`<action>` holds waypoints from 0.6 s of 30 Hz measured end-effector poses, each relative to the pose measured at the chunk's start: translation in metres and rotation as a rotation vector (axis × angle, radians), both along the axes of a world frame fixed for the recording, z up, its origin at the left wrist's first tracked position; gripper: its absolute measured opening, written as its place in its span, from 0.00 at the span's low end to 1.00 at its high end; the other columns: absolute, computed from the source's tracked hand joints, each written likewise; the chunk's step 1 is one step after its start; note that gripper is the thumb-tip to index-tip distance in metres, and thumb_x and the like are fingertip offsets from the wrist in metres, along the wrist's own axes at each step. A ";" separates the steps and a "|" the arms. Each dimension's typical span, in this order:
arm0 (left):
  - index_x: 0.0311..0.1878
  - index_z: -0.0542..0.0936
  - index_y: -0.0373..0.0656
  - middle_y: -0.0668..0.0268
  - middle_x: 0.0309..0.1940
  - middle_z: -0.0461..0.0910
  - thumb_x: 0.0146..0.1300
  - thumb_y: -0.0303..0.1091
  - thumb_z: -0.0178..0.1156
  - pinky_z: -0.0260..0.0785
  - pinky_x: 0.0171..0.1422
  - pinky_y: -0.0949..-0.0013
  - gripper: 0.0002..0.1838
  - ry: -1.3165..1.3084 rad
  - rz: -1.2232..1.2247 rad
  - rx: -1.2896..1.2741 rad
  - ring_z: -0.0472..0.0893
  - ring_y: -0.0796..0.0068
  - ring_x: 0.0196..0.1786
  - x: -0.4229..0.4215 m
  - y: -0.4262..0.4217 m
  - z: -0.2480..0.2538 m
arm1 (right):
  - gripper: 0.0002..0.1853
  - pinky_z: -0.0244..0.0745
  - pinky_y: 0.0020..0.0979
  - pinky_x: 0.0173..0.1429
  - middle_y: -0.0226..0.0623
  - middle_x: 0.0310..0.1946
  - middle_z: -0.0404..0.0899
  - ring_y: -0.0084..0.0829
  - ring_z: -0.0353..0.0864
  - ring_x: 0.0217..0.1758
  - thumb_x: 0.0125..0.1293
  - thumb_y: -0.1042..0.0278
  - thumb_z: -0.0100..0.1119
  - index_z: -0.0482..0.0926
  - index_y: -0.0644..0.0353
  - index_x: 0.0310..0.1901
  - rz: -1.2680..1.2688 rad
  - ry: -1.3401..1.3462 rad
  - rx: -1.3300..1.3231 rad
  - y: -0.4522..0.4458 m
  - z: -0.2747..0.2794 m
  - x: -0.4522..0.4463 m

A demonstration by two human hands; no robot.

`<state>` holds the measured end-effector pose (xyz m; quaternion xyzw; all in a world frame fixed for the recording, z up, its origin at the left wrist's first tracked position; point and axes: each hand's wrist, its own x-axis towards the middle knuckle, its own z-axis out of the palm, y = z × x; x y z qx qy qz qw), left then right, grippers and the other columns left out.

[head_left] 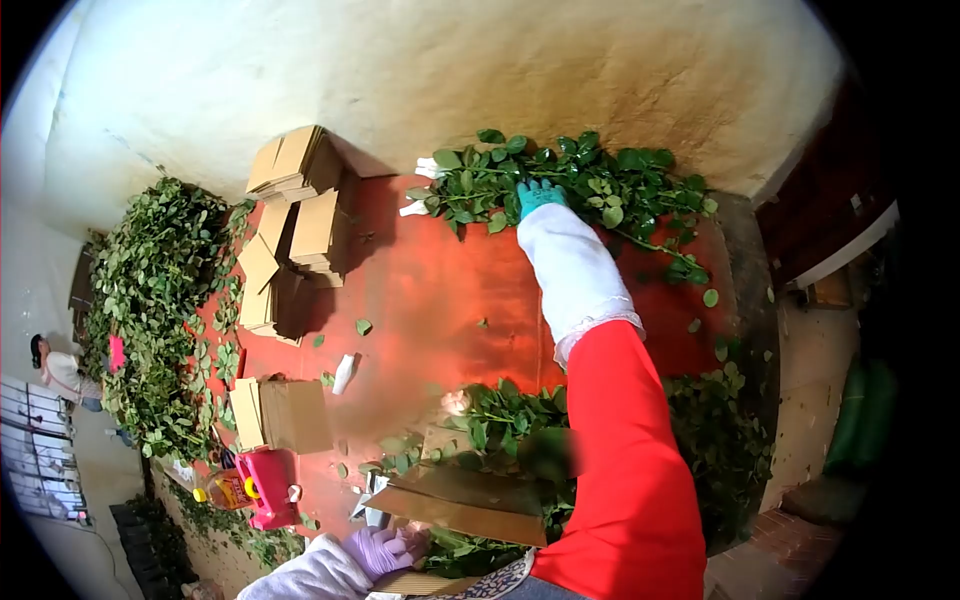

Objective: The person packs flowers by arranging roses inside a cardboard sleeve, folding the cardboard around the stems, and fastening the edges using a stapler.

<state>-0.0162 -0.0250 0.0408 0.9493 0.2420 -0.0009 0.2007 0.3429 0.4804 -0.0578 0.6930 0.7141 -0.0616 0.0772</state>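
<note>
My right hand, in a teal glove, reaches across the red table and lies on leafy rose stems by the wall. Its fingers look stretched out over the leaves. White sleeves cover the flower ends of those stems. Low in view, my left hand, in a purple glove, has its fingers curled at a pale pink rose, which it partly hides. A bent piece of cardboard lies over leafy stems beside it. Another pale rose lies beyond the cardboard.
Stacks of folded cardboard stand on the red table. Around its left side are a pink tape dispenser, a bottle and a large leaf heap. A white sleeve lies mid-table. Far left is another person.
</note>
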 end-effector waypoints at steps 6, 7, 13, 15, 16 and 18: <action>0.55 0.75 0.57 0.68 0.54 0.76 0.57 0.36 0.56 0.75 0.28 0.67 0.20 -0.025 0.084 -0.003 0.83 0.71 0.34 0.014 0.008 0.015 | 0.22 0.68 0.56 0.57 0.41 0.60 0.73 0.43 0.75 0.60 0.63 0.55 0.56 0.70 0.49 0.57 0.178 -0.115 -0.051 -0.014 -0.010 0.005; 0.55 0.75 0.57 0.67 0.54 0.75 0.57 0.37 0.57 0.75 0.27 0.67 0.20 -0.040 0.086 0.011 0.83 0.71 0.34 0.016 0.009 0.019 | 0.20 0.71 0.55 0.53 0.41 0.54 0.78 0.44 0.79 0.55 0.63 0.56 0.56 0.71 0.49 0.55 0.244 -0.129 0.005 -0.028 -0.012 0.008; 0.45 0.76 0.56 0.68 0.35 0.72 0.54 0.40 0.59 0.72 0.26 0.65 0.13 0.014 0.047 0.055 0.79 0.69 0.30 0.005 -0.002 0.005 | 0.13 0.73 0.53 0.46 0.43 0.43 0.81 0.50 0.82 0.47 0.63 0.61 0.51 0.76 0.50 0.48 0.464 -0.113 -0.133 -0.153 0.015 -0.008; 0.45 0.77 0.56 0.68 0.36 0.74 0.53 0.41 0.60 0.71 0.26 0.65 0.14 0.008 0.063 0.099 0.79 0.70 0.28 0.009 0.000 0.013 | 0.13 0.72 0.53 0.49 0.44 0.46 0.79 0.51 0.80 0.49 0.62 0.66 0.50 0.75 0.50 0.49 0.450 -0.068 -0.137 -0.190 -0.002 -0.013; 0.47 0.78 0.57 0.68 0.40 0.76 0.52 0.43 0.62 0.70 0.26 0.66 0.17 -0.004 0.062 0.160 0.79 0.70 0.27 0.008 -0.002 0.008 | 0.13 0.72 0.54 0.49 0.45 0.48 0.77 0.51 0.80 0.50 0.64 0.65 0.49 0.75 0.50 0.49 0.469 0.014 -0.120 -0.202 -0.012 -0.009; 0.55 0.78 0.56 0.64 0.48 0.78 0.54 0.45 0.64 0.73 0.29 0.61 0.23 -0.047 0.077 0.024 0.81 0.64 0.28 0.006 -0.002 0.006 | 0.13 0.71 0.56 0.51 0.46 0.51 0.75 0.49 0.79 0.53 0.64 0.64 0.50 0.73 0.50 0.51 0.446 0.068 -0.128 -0.215 -0.009 -0.008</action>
